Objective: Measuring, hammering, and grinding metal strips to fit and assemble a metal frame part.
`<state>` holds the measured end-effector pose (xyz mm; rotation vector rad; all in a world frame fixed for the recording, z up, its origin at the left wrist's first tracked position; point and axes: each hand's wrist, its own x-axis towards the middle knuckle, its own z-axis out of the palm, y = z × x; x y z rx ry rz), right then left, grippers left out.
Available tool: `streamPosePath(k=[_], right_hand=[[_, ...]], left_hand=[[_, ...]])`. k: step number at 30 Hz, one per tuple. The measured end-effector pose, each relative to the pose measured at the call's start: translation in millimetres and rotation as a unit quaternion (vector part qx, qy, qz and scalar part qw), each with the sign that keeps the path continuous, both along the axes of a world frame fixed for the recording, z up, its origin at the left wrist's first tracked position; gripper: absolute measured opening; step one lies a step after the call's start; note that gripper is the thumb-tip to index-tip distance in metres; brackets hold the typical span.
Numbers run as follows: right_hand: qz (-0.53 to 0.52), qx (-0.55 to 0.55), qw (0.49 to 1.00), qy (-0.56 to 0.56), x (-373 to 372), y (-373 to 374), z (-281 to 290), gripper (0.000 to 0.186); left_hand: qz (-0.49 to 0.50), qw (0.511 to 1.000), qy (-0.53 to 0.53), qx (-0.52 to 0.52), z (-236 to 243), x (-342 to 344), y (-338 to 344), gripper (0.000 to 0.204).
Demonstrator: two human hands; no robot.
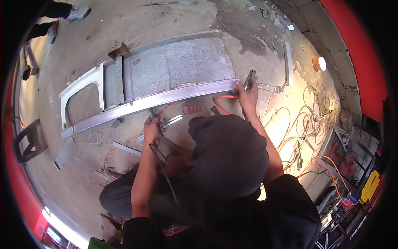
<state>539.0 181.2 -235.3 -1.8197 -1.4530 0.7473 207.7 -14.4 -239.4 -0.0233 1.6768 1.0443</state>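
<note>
Silvery metal, the long bar [157,100] slants from nine o'clock to about one o'clock of the view, alongside a grey panel [186,60] at twelve. The left hand [151,129], at nine o'clock, is curled around a dark tool [151,112]. The right hand [248,98], at two o'clock, grips a black clamp [250,79], a digit at the bar's end.

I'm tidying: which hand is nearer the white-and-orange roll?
Right. The right hand, at the right end of the metal bar, is left of the roll and lower in the picture; the left hand is farther left and lower.
</note>
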Motion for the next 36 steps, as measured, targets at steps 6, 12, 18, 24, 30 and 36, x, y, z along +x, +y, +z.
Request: streamPosePath(k=[6, 12, 18, 24, 30, 36], right_hand=[[0.063, -0.337, 0.930, 0.132, 24, 70, -12, 0.058], [0.073, -0.469, 0.765, 0.436, 12, 94, -26, 0.030], [0.026, -0.489, 0.722, 0.488, 15, 82, -36, 0.029], [-0.030, -0.483, 0.709, 0.513, 21, 70, -39, 0.031], [-0.129, -0.429, 0.654, 0.610, 15, 61, -33, 0.059], [-0.077, -0.381, 0.645, 0.658, 10, 42, -23, 0.043]], left_hand=[[-0.213, 0.972, 0.066, -0.077, 58, -23, -31, 0.019], [-0.161, 0.983, -0.069, -0.055, 92, -52, -37, 0.013], [-0.114, 0.965, -0.233, -0.038, 68, -75, -49, 0.032], [-0.311, 0.922, -0.148, -0.176, 86, -130, -28, 0.032], [-0.422, 0.857, -0.149, -0.256, 111, -165, -40, 0.030], [-0.443, 0.829, -0.114, -0.322, 124, -177, -34, 0.032]])
